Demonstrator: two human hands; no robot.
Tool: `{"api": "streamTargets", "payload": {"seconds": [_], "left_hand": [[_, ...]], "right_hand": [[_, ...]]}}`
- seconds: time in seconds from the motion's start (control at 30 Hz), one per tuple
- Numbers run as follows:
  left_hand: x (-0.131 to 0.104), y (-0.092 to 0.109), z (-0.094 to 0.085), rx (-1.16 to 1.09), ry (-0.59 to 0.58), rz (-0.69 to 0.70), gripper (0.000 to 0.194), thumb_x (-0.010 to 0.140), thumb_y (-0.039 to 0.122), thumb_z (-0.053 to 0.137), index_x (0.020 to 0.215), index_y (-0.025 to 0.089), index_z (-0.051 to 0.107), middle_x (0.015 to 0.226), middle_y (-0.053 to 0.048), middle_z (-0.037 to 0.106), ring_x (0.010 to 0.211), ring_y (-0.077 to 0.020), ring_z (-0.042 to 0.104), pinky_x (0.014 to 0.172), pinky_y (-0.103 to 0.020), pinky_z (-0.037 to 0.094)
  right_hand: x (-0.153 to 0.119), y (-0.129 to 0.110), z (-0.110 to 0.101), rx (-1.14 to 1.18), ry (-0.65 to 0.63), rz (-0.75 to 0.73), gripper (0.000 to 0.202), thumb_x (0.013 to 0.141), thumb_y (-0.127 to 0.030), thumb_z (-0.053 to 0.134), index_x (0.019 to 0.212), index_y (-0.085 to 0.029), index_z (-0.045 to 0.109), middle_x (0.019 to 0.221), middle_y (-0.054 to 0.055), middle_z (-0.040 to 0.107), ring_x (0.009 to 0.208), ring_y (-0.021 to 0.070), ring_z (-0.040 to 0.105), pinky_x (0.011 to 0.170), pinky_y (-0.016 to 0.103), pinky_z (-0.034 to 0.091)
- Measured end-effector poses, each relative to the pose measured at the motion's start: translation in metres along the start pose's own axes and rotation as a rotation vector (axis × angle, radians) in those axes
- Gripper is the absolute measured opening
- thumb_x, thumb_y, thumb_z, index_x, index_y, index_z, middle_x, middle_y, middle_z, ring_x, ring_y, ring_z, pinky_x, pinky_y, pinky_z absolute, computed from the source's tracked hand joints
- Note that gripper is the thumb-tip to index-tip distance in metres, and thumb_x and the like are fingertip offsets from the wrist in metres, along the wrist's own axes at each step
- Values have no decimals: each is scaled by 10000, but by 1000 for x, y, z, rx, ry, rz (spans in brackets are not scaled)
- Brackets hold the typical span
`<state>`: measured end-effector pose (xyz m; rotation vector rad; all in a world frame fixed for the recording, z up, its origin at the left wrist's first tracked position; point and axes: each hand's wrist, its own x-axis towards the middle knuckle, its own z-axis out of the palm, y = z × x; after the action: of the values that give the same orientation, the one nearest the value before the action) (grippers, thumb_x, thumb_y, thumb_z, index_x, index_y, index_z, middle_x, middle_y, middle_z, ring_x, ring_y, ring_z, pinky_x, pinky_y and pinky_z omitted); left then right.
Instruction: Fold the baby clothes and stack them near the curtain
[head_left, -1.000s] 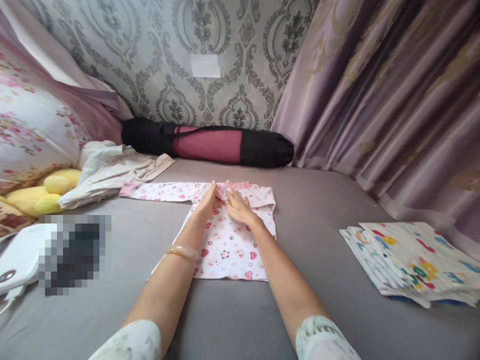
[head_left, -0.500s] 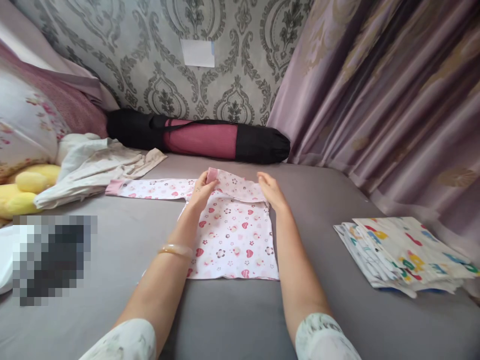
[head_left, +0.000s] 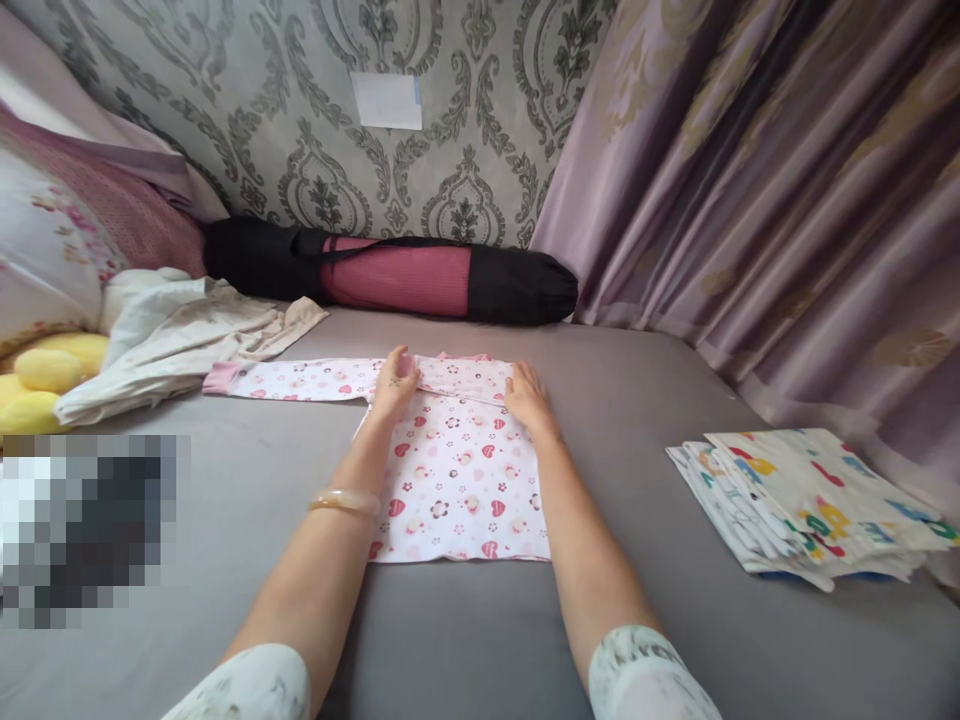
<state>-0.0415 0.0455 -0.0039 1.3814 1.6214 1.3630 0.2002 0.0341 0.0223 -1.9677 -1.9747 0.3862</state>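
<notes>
A white long-sleeved child's shirt [head_left: 461, 480] with pink hearts and flowers lies flat on the bed. Its left-hand sleeve [head_left: 304, 379] stretches out sideways to a pink cuff, while the other sleeve [head_left: 465, 375] is folded across the chest. My left hand [head_left: 396, 388] rests at the folded sleeve's cuff end, thumb and fingers apart, with pink fabric showing between them. Lying on the shirt's right shoulder fold, my right hand [head_left: 528, 400] has its fingers stretched out flat. The collar shows only as a pink edge behind the folded sleeve.
A stack of folded printed clothes [head_left: 817, 500] lies at the right. Crumpled pale clothing [head_left: 187, 335] and a yellow plush item [head_left: 49, 375] are on the left. Along the wall lies a black and pink long bag [head_left: 397, 275]. Purple curtains [head_left: 720, 200] hang at right.
My left hand has loosened from the cuff of the folded sleeve. My right hand has moved down and inward onto the shoulder fold, and the sleeve lies flatter.
</notes>
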Motion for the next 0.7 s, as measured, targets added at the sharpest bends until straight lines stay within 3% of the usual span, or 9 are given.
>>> {"api": "streamTargets", "payload": {"seconds": [0.13,0.47,0.7], "left_hand": [[-4,10,-1,161,-1,69,373,763,169,551,1125,162,640,1191,-121,645,1152,-257,568,1066,-386,374],[-3,5,-1,298,5,189,313,764,134,508,1045,192,634,1016,-124,627,1077,-294,559,999,-416,404],[-3,3,-3,490,-15,217,297,805,172,481,1080,147,591,1084,-165,567,1090,-298,536,981,-430,415]], "right_hand": [[-4,-2,10,-123,-76,25,619,996,-372,226,1533,-66,196,1617,132,96,1487,248,53,1183,478,81],[-10,-7,13,-199,-73,16,677,1004,-457,160,1532,-34,191,1615,133,102,1484,251,59,1183,445,73],[-5,-10,3,-197,-178,41,692,998,-476,176,1542,-49,152,1620,121,59,1488,251,25,1184,485,53]]}}
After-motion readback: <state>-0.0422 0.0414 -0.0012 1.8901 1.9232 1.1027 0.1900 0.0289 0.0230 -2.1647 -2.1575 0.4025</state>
